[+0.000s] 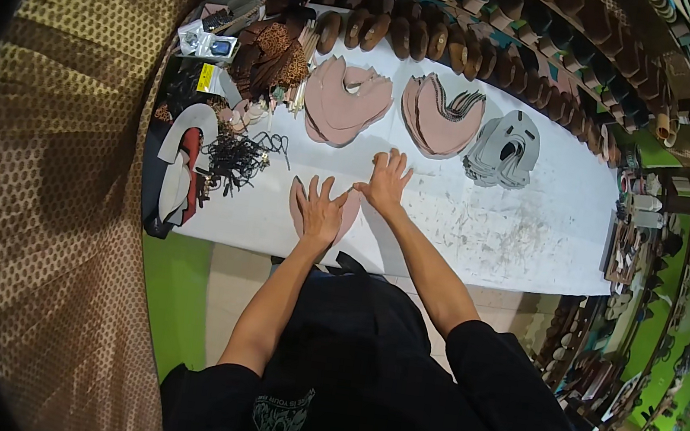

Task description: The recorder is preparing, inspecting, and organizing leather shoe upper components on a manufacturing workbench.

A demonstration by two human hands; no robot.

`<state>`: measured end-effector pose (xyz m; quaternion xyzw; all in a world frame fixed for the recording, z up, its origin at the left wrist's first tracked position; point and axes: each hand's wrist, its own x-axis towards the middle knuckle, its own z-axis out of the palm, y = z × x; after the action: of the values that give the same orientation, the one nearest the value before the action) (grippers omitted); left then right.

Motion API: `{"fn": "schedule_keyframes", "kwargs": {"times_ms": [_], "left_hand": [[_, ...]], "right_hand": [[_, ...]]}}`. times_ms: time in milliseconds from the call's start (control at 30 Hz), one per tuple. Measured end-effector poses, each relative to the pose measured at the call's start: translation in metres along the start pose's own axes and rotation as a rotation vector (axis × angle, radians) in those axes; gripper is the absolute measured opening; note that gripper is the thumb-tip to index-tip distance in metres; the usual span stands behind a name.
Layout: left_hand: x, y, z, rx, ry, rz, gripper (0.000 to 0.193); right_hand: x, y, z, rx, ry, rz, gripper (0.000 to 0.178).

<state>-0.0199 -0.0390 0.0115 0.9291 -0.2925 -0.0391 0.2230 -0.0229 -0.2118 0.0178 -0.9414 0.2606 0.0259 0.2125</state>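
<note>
A pink, curved shoe-upper piece [350,214] lies on the white tabletop close to my body. My left hand [322,212] rests flat across it with fingers spread, hiding its middle. My right hand [386,184] is on the table just beyond the piece's right tip, fingers apart, its thumb at that tip. Farther back sit two stacks of similar pink pieces, a left stack [337,110] and a right stack [437,127]. To their right is a pile of grey cut pieces [506,150] with dark slots.
Black cords [240,154] lie in a tangle on the left, beside curved white and red pieces [182,163]. Brown and leopard-print material [271,62] is heaped behind them. Rows of brown shoe lasts [420,41] line the table's far edge. A patterned curtain [79,181] hangs at left.
</note>
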Motion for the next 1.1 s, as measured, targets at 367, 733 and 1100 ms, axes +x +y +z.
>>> {"fn": "schedule_keyframes", "kwargs": {"times_ms": [367, 733, 1100], "left_hand": [[0.001, -0.011, 0.007, 0.009, 0.026, 0.042, 0.024], [0.015, -0.082, -0.026, -0.092, -0.036, 0.138, 0.024], [0.011, -0.121, -0.049, 0.08, 0.014, 0.411, 0.026]], "right_hand": [[-0.012, 0.013, 0.003, 0.111, 0.051, -0.027, 0.079], [-0.07, -0.014, 0.023, -0.071, 0.108, 0.077, 0.072], [-0.1, -0.05, 0.066, -0.051, 0.315, 0.292, 0.027]]}}
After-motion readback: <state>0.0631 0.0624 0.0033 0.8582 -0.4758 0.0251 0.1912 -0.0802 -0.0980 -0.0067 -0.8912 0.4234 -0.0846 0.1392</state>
